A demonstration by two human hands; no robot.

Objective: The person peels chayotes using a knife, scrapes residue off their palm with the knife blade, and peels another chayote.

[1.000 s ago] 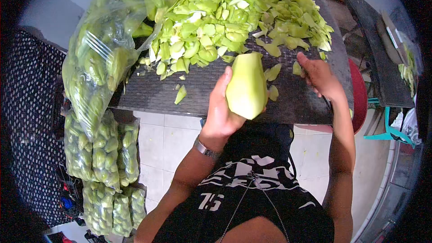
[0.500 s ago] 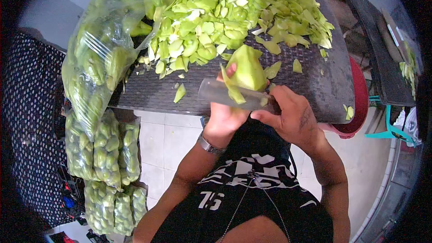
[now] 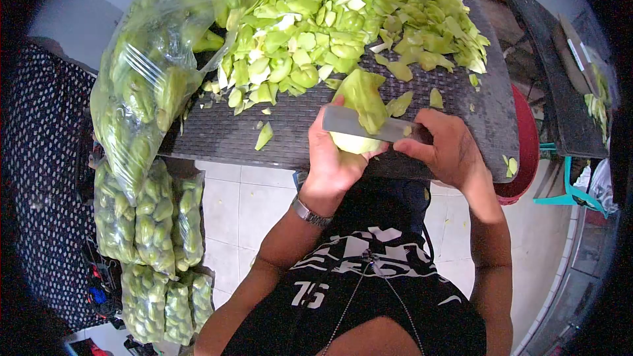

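My left hand (image 3: 331, 161) is wrapped round a pale green, partly peeled vegetable (image 3: 355, 143) above the near edge of the dark woven table (image 3: 224, 133). My right hand (image 3: 450, 147) grips the handle of a knife (image 3: 370, 125), whose wide blade lies across the vegetable and points left. A slice of green peel (image 3: 363, 100) lies over the blade and covers part of the vegetable. Beyond both hands spreads a large heap of green peelings (image 3: 330, 26), and a few loose pieces (image 3: 264, 136) lie nearer me.
At the left is a big clear bag of green vegetables (image 3: 148, 79), with several smaller filled bags (image 3: 155, 224) below it. A red basin (image 3: 524, 151) stands under the table's right side. Farther right are a dark board (image 3: 554, 72) and a turquoise stool (image 3: 568, 181).
My right hand has come in from the right with the knife to the vegetable. The blade now crosses it, with a fresh slice on top; the earlier loose strip has left the blade.
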